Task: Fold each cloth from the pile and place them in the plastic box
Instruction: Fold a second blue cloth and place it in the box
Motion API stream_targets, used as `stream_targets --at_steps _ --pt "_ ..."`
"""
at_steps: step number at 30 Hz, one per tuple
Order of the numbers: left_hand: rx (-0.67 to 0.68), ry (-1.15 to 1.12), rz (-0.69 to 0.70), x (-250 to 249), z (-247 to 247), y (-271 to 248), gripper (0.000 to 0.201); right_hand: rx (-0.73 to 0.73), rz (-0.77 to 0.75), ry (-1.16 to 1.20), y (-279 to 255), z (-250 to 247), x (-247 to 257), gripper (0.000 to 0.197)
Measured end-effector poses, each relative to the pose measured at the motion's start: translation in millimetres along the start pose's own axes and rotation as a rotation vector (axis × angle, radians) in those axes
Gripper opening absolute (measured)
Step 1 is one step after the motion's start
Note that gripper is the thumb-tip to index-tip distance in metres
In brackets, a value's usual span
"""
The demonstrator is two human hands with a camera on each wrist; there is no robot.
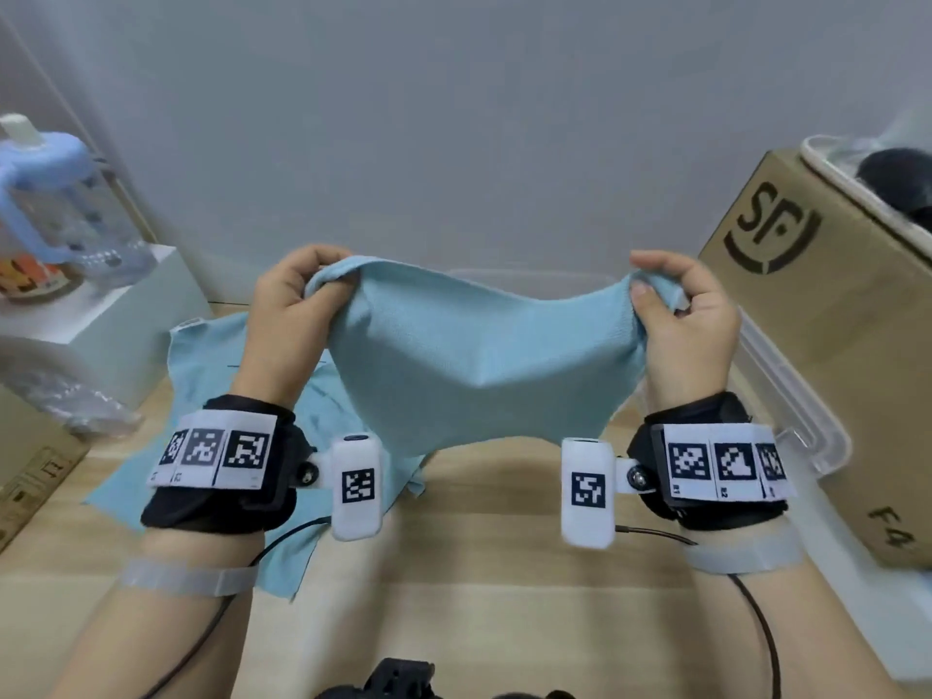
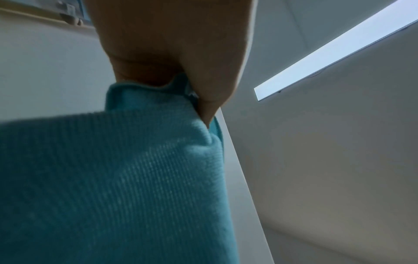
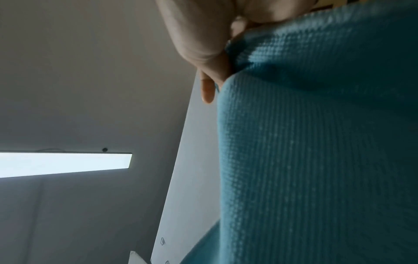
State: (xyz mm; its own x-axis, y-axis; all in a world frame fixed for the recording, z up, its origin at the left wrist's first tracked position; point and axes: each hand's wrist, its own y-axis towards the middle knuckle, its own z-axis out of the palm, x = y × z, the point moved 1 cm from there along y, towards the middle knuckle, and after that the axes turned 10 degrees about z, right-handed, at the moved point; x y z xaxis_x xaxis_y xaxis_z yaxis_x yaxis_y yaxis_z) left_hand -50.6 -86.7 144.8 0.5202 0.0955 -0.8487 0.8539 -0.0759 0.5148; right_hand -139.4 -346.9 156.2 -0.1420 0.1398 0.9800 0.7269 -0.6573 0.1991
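Note:
A light blue cloth point(image 1: 469, 355) hangs in the air above the wooden table, stretched between both hands. My left hand point(image 1: 297, 300) grips its upper left corner with curled fingers; my right hand point(image 1: 676, 305) pinches its upper right corner. The wrist views show the same ribbed blue cloth point(image 2: 126, 178) point(image 3: 316, 151) bunched under the left hand point(image 2: 176, 53) and the right hand point(image 3: 203, 44). Another blue cloth point(image 1: 212, 396) lies spread on the table under my left wrist. The clear plastic box point(image 1: 797, 396) stands at the right, mostly hidden behind the cloth and my right hand.
A cardboard box point(image 1: 832, 345) marked SF stands at the far right, beside the plastic box. At the left, a white block point(image 1: 126, 315) carries a blue-handled bottle point(image 1: 55, 204). Crumpled clear plastic point(image 1: 65, 396) lies further left. Bare wooden table point(image 1: 479, 572) shows near me.

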Motion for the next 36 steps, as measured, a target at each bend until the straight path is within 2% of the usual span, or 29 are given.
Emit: stream_targets --at_steps 4,10,14,17,21,23,26,28,30,33,36 --pt "0.096 -0.022 0.035 -12 6 -15 0.019 0.011 -0.020 0.004 -15 -15 1 0.034" --pt "0.070 -0.048 0.055 -20 6 -13 0.021 -0.007 -0.020 0.108 -6 -21 12 0.031" --pt "0.088 0.035 -0.041 13 14 -14 0.026 0.002 0.112 -0.034 17 -21 -31 0.033" --pt "0.103 0.134 -0.134 53 21 -19 0.024 -0.063 0.193 -0.193 29 -28 -75 0.035" --pt "0.092 0.278 -0.185 94 30 -22 0.023 -0.085 0.256 -0.253 39 -37 -110 0.037" --pt "0.109 0.336 -0.183 104 34 -22 0.021 -0.081 0.304 -0.264 43 -42 -124 0.045" --pt "0.165 0.293 -0.216 119 36 -33 0.023 -0.079 0.379 -0.275 39 -50 -149 0.058" --pt "0.234 0.301 -0.256 131 30 -49 0.025 -0.044 0.438 -0.332 28 -58 -166 0.048" --pt "0.324 0.336 -0.314 144 21 -69 0.026 0.027 0.516 -0.455 12 -67 -183 0.024" --pt "0.437 0.324 -0.437 159 9 -104 0.031 0.090 0.614 -0.555 -17 -83 -209 0.041" --pt "0.466 0.360 -0.487 165 1 -133 0.032 0.133 0.764 -0.603 -43 -97 -230 0.033"
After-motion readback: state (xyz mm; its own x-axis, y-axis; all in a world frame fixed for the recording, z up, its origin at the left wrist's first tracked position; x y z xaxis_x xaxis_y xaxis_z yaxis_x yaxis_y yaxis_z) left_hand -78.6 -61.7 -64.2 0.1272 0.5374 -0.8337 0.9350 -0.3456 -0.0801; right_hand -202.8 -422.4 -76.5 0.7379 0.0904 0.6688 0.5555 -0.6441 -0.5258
